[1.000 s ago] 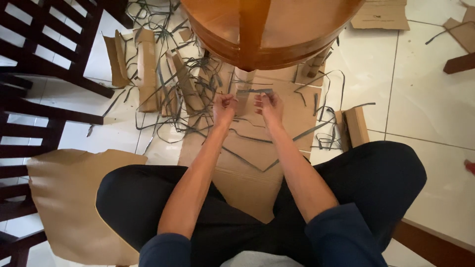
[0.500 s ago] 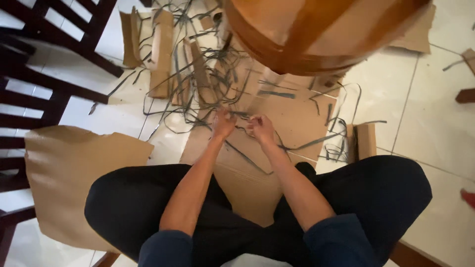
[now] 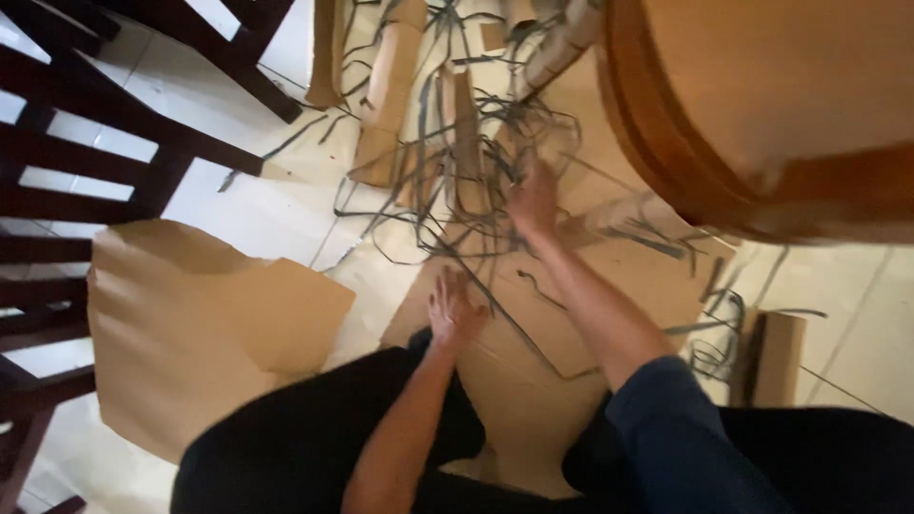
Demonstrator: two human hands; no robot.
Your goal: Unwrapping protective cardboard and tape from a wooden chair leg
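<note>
I sit cross-legged on a tiled floor. My left hand [image 3: 451,309] lies flat, fingers spread, on a brown cardboard sheet [image 3: 533,390] in front of my legs. My right hand [image 3: 533,198] reaches forward into a tangle of thin dark strips [image 3: 476,143] lying over folded cardboard pieces [image 3: 390,86]. The frame is blurred, so I cannot tell whether the right hand grips anything. One dark strip runs across the sheet between my hands.
A round wooden table edge [image 3: 685,162] hangs over the upper right. Dark wooden chair frames [image 3: 105,124] stand on the left. A large brown paper sheet [image 3: 190,324] lies at my left knee. A small cardboard box [image 3: 776,357] and more strips sit on the right.
Both hands were together at a small piece on the sheet. Now they have parted: the right has reached forward into the strips, the left rests flat. My view swung left and down.
</note>
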